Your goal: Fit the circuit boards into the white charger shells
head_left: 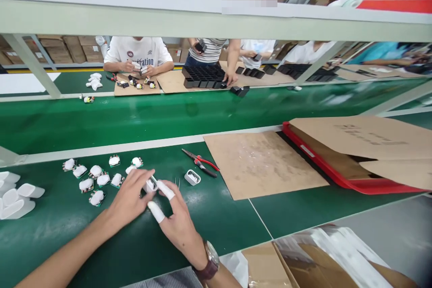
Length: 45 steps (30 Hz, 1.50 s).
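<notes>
My left hand (130, 198) is closed around a small white plastic housing (150, 185), with a strip of green circuit board showing at its opening. My right hand (178, 220) wears white finger cots on thumb and index finger. Its index fingertip touches the housing's right edge, while the thumb stands apart below. Beyond my left hand, several small circuit boards with white padded tops (96, 171) lie on the green bench. To the right of my hands sits another white housing (192, 177) with parts inside. Behind it lie red-and-black-handled pliers (200, 162), jaws pointing away.
Several empty white housings (18, 202) stand at the far left. A cardboard sheet (263, 166) and a red tray (351, 184) holding an opened carton (371, 139) lie right. Across a green belt (135, 119), co-workers handle black parts (202, 76). A frame beam (189, 20) crosses overhead.
</notes>
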{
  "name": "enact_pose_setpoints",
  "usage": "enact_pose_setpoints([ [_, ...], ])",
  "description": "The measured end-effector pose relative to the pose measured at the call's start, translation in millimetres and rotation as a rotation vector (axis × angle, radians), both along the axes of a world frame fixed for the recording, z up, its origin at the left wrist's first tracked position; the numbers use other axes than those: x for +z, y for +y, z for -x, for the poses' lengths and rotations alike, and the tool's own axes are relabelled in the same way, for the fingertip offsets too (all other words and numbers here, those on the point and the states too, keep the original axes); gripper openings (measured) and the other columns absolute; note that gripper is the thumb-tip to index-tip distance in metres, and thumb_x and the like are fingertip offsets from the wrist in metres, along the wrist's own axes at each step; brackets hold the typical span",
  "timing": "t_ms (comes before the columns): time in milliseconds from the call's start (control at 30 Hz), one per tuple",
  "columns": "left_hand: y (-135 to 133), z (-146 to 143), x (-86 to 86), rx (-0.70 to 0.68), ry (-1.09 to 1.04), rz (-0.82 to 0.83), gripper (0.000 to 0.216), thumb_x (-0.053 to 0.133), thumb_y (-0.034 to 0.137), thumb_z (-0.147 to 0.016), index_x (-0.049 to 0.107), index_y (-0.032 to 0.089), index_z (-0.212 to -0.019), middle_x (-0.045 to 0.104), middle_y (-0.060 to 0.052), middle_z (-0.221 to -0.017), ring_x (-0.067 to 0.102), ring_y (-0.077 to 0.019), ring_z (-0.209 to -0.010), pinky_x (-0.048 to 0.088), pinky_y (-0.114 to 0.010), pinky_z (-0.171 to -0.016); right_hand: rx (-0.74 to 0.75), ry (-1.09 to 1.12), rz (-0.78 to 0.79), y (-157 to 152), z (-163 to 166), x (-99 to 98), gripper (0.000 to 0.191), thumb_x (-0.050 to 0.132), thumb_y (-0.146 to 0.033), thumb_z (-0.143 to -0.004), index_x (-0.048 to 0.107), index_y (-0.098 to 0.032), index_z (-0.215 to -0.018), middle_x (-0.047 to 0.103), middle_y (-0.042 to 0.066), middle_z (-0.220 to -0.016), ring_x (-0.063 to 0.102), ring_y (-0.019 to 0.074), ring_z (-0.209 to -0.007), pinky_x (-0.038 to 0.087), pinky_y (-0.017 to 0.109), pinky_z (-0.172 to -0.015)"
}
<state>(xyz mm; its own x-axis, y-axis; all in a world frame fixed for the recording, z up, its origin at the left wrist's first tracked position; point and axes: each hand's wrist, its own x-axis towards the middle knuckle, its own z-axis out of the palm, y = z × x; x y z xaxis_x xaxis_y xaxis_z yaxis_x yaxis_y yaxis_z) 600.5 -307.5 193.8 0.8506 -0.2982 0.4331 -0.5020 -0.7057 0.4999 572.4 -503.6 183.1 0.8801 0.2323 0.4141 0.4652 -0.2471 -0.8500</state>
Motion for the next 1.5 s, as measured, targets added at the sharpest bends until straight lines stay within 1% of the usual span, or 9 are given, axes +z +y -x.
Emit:
enact_pose_setpoints([
  [100,28,-74,6.0,0.132,0.073,-0.024,0.05,0.07,0.027,-0.09,0.061,0.023,-0.139,0.069,-0.01,-0.131,0.063,-0.0305,-0.122,0.051,-0.049,-0.11,-0.074,-0.221,-0.016,-30,-2,1.7,0.043,0.05,-0.002,-0.097,0.065,-0.027,-0.129,0.065,0.01,-0.125,0.063,0.0228,-0.117,0.054,0.044,-0.099],
  [267,87,-189,16.8,0.413,0.143,-0.063,0.05,0.068,0.015,-0.077,0.066,0.011,-0.127,0.068,-0.017,-0.125,0.064,-0.0358,-0.121,0.046,-0.052,-0.113,-0.126,-0.332,0.019,-85,-4,-12.4,0.038,0.041,0.005,-0.092,0.061,-0.024,-0.077,0.053,0.0,-0.073,0.054,0.016,-0.069,0.044,0.031,-0.061],
  [400,107,-211,8.9,0.47,0.187,-0.065,0.061,0.074,0.014,-0.071,0.063,0.007,-0.131,0.067,-0.019,-0.124,0.066,-0.0353,-0.117,0.051,-0.05,-0.108,-0.249,-0.335,0.211,-112,-9,-22.0,0.037,0.047,-0.001,-0.094,0.071,-0.026,-0.107,0.065,0.005,-0.089,0.063,0.0198,-0.079,0.052,0.034,-0.068],
  [533,109,-178,8.0,0.496,0.153,-0.045,0.078,0.078,0.027,-0.078,0.048,0.011,-0.149,0.056,-0.02,-0.145,0.059,-0.0345,-0.131,0.048,-0.049,-0.114,-0.314,-0.301,0.286,-103,-22,-14.5,0.048,0.058,-0.014,-0.098,0.058,-0.027,-0.144,0.067,0.013,-0.123,0.068,0.0276,-0.109,0.058,0.043,-0.093],
  [800,156,-33,62.1,0.472,-0.054,-0.035,0.059,0.066,0.054,-0.094,0.055,0.024,-0.143,0.065,-0.011,-0.139,0.068,-0.0302,-0.12,0.057,-0.048,-0.104,0.337,-0.262,0.491,4,-60,3.7,0.057,0.053,-0.015,-0.1,0.046,-0.025,-0.156,0.056,0.013,-0.152,0.059,0.0316,-0.132,0.051,0.054,-0.112],
  [967,227,52,80.6,0.604,-0.067,-0.388,0.051,0.058,0.06,-0.096,0.063,0.023,-0.131,0.072,-0.013,-0.125,0.067,-0.0371,-0.118,0.054,-0.055,-0.103,0.395,-0.402,0.612,36,-81,-8.4,0.038,0.05,-0.005,-0.095,0.064,-0.018,-0.128,0.067,0.012,-0.121,0.065,0.0249,-0.106,0.059,0.042,-0.096],
  [1233,294,120,23.7,0.679,-0.014,-0.649,0.033,0.054,0.052,-0.098,0.07,0.024,-0.106,0.076,-0.01,-0.116,0.068,-0.037,-0.11,0.056,-0.046,-0.088,0.328,-0.405,0.655,-2,-65,-10.4,0.034,0.045,-0.005,-0.096,0.063,-0.02,-0.12,0.061,0.013,-0.122,0.064,0.0265,-0.104,0.06,0.045,-0.09],
  [1400,294,120,19.5,0.694,-0.033,-0.635,0.029,0.05,0.048,-0.097,0.067,0.026,-0.105,0.075,-0.009,-0.108,0.068,-0.0346,-0.104,0.054,-0.045,-0.09,0.127,-0.287,0.763,-46,-34,-7.2,0.038,0.058,-0.029,-0.101,0.056,-0.017,-0.137,0.059,0.018,-0.126,0.066,0.0331,-0.107,0.063,0.051,-0.086],
  [1500,293,123,21.5,0.71,0.007,-0.649,0.033,0.048,0.051,-0.097,0.061,0.033,-0.122,0.07,-0.007,-0.113,0.065,-0.0355,-0.107,0.054,-0.046,-0.09,0.1,-0.259,0.833,-75,-19,-17.3,0.031,0.055,-0.023,-0.1,0.06,-0.015,-0.13,0.059,0.018,-0.124,0.067,0.0313,-0.104,0.064,0.048,-0.085],
])
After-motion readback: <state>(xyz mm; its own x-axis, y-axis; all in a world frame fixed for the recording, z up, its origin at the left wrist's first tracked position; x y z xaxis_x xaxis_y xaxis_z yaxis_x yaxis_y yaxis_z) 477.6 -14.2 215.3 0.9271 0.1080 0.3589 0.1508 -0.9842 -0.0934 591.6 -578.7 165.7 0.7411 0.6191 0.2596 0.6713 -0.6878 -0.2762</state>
